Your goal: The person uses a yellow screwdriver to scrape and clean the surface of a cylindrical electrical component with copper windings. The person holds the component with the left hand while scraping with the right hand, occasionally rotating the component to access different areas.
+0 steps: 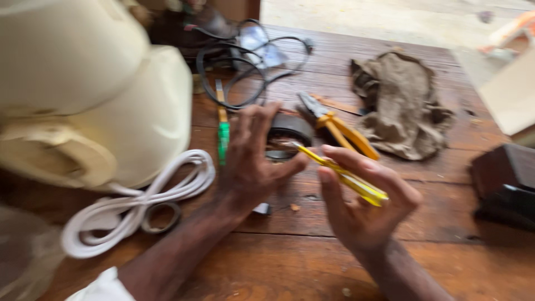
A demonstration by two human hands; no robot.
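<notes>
Yellow-handled screwdriver (340,173) sits pinched in the right hand (362,206), grip closed around it; the left hand (253,161) clasps a black round part (290,134) on the wooden counter (312,262).

I see a small round black part (288,135), like a ring with a dark hollow, held upright at the table's centre. A thin yellow-handled screwdriver (340,173) lies slanted, its tip pointing to 10 o'clock at the ring, handle toward 4 o'clock.
</notes>
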